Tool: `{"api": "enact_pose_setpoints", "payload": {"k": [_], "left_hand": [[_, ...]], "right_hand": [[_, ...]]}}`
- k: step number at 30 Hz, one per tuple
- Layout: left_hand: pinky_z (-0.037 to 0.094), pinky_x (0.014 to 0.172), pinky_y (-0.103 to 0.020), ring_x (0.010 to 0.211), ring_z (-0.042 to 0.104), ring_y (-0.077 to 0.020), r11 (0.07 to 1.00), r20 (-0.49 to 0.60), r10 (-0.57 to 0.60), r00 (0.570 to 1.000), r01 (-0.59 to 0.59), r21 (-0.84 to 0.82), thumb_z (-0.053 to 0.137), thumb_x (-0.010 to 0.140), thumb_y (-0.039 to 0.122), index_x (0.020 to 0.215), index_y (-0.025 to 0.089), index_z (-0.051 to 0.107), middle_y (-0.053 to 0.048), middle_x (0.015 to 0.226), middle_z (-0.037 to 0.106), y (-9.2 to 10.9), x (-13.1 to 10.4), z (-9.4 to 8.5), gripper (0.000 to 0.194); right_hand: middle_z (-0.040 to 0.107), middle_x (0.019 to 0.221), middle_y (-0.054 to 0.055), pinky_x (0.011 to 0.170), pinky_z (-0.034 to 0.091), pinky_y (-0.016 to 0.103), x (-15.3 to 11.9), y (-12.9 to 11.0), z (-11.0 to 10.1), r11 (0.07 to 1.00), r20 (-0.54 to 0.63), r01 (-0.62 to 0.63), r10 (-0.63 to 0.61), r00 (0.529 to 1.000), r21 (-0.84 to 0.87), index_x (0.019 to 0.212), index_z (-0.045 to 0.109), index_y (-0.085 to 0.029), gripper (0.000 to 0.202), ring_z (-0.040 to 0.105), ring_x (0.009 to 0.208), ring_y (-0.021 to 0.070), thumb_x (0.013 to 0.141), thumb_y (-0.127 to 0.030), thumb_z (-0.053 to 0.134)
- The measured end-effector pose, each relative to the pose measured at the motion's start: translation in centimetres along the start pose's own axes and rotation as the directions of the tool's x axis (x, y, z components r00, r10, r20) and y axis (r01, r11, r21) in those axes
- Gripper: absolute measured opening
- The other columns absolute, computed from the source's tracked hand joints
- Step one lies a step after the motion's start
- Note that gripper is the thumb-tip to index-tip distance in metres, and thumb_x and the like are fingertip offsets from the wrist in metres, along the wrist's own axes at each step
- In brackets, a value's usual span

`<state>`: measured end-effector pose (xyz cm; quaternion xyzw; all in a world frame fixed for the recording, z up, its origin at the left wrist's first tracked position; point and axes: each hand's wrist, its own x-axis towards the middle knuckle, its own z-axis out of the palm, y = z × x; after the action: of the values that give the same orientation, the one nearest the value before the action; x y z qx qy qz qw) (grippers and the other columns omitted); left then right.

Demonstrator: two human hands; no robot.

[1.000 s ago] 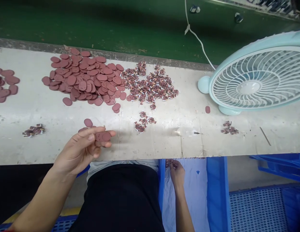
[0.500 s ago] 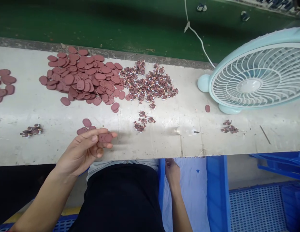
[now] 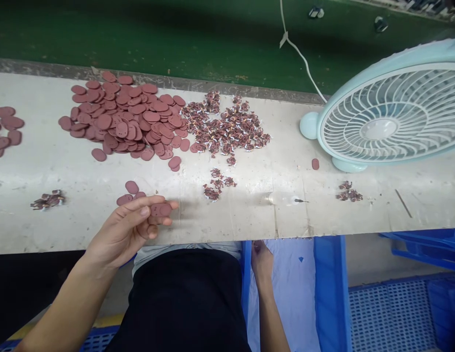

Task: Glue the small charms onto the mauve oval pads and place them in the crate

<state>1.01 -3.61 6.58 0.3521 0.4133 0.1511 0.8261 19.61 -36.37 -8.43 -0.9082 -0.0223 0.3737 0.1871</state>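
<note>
In the head view, our left hand (image 3: 126,226) is raised over the front edge of the white workbench (image 3: 245,222), left of its middle. Thumb and fingers are clamped on maroon oval discs (image 3: 162,210) — two, it seems, overlapping, the nearer one with small holes. Our right hand (image 3: 262,259) reaches below that front edge, inside the left wall of a blue bin (image 3: 328,288) with a pale liner (image 3: 295,293); its fingertips are hidden, so we cannot tell whether they are together, apart or closed on something.

Just behind our left hand lie a few loose discs (image 3: 132,187). The big disc pile (image 3: 120,117) sits towards the workbench's back edge, touching a heap of small brown moulded pieces (image 3: 230,128); a smaller cluster (image 3: 217,185) of these lies nearer the front edge.

We judge the overlapped discs likely to slide apart if our thumb eases, and being so close to the front edge, one could drop past it. A careless sweep rightward could knock the clear needle-tipped bottle (image 3: 282,198), lying on its side, and make it roll or leak — and a nudge where pile and heap meet would mix them.
</note>
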Motion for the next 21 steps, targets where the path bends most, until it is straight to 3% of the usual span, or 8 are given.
{"api": "enact_pose_setpoints", "payload": {"k": [5, 9, 12, 15, 16, 18, 19, 21], "left_hand": [[0.057, 0.051, -0.014, 0.077, 0.08, -0.02, 1.0, 0.037, 0.021, 0.999, -0.021, -0.018, 0.084, 0.083, 0.026, 0.106, 0.02, 0.083, -0.011, 0.107, 0.084, 0.0, 0.1, -0.3, 0.024], [0.059, 0.051, -0.016, 0.079, 0.081, -0.0214, 0.999, 0.065, -0.004, 0.998, 0.007, -0.045, 0.084, 0.083, 0.027, 0.108, 0.02, 0.082, -0.012, 0.111, 0.083, -0.4, -0.1, -0.6, 0.026], [0.058, 0.05, -0.016, 0.081, 0.08, -0.0211, 0.993, 0.101, -0.069, 0.993, 0.078, -0.088, 0.084, 0.084, 0.029, 0.112, 0.02, 0.081, -0.012, 0.114, 0.082, -1.4, -0.5, 0.0, 0.03], [0.059, 0.055, -0.016, 0.084, 0.08, -0.0204, 0.976, 0.185, -0.134, 0.974, 0.162, -0.146, 0.082, 0.086, 0.029, 0.112, 0.019, 0.081, -0.013, 0.116, 0.081, -2.8, -0.8, 1.7, 0.028], [0.06, 0.057, -0.016, 0.086, 0.08, -0.0204, 0.969, 0.221, -0.149, 0.964, 0.187, -0.164, 0.082, 0.086, 0.029, 0.111, 0.019, 0.081, -0.013, 0.116, 0.081, -3.2, -1.0, 2.4, 0.027], [0.06, 0.059, -0.016, 0.088, 0.08, -0.0201, 0.954, 0.295, -0.164, 0.941, 0.228, -0.196, 0.081, 0.087, 0.028, 0.111, 0.019, 0.081, -0.013, 0.116, 0.081, -4.1, -1.2, 3.7, 0.025], [0.06, 0.06, -0.016, 0.089, 0.08, -0.0198, 0.947, 0.324, -0.167, 0.931, 0.243, -0.21, 0.08, 0.088, 0.028, 0.11, 0.019, 0.081, -0.013, 0.116, 0.081, -4.4, -1.3, 4.2, 0.024], [0.061, 0.061, -0.016, 0.089, 0.08, -0.0194, 0.937, 0.362, -0.172, 0.916, 0.266, -0.228, 0.079, 0.089, 0.027, 0.11, 0.019, 0.081, -0.013, 0.117, 0.081, -4.9, -1.6, 4.8, 0.023]], "right_hand": [[0.069, 0.089, 0.0, 0.08, 0.057, 0.035, -1.3, -1.6, -1.5, 0.986, -0.057, 0.001, 0.009, 0.998, 0.169, 0.097, 0.07, -0.016, 0.035, 0.067, 0.083, 0.017, 0.097, -0.05, 0.066], [0.061, 0.07, -0.001, 0.062, 0.046, 0.028, -3.3, -2.5, -4.3, 0.91, -0.243, 0.08, 0.024, 0.97, 0.407, 0.086, 0.069, -0.017, 0.037, 0.058, 0.068, 0.0158, 0.091, -0.054, 0.07], [0.045, 0.059, -0.006, 0.046, 0.035, 0.025, -5.0, -4.3, -6.7, 0.78, -0.301, 0.186, 0.003, 0.954, 0.597, 0.081, 0.064, -0.021, 0.048, 0.042, 0.051, 0.0117, 0.094, -0.066, 0.054], [0.039, 0.061, -0.008, 0.03, 0.021, 0.022, -5.2, -7.9, -8.1, 0.449, -0.061, 0.137, -0.18, 0.982, 0.883, 0.102, 0.068, -0.019, 0.071, 0.025, 0.042, 0.0087, 0.094, -0.08, 0.032], [0.044, 0.066, -0.007, 0.026, 0.018, 0.021, -4.7, -9.3, -8.3, 0.244, 0.075, 0.0, -0.301, 0.951, 0.97, 0.117, 0.066, -0.016, 0.077, 0.026, 0.042, 0.0079, 0.093, -0.081, 0.033], [0.055, 0.082, -0.003, 0.025, 0.024, 0.015, -2.8, -12.1, -8.4, -0.151, 0.248, -0.406, -0.589, 0.769, 0.902, 0.144, 0.049, -0.012, 0.079, 0.039, 0.048, 0.0059, 0.094, -0.072, 0.047], [0.058, 0.09, 0.0, 0.028, 0.031, 0.013, -1.5, -13.3, -8.4, -0.246, 0.265, -0.568, -0.696, 0.667, 0.785, 0.148, 0.042, -0.012, 0.073, 0.046, 0.054, 0.0056, 0.096, -0.062, 0.053], [0.058, 0.091, 0.0, 0.035, 0.041, 0.013, 1.0, -15.2, -8.5, -0.277, 0.261, -0.705, -0.792, 0.552, 0.652, 0.141, 0.045, -0.016, 0.049, 0.052, 0.06, 0.0064, 0.099, -0.04, 0.053]]}}
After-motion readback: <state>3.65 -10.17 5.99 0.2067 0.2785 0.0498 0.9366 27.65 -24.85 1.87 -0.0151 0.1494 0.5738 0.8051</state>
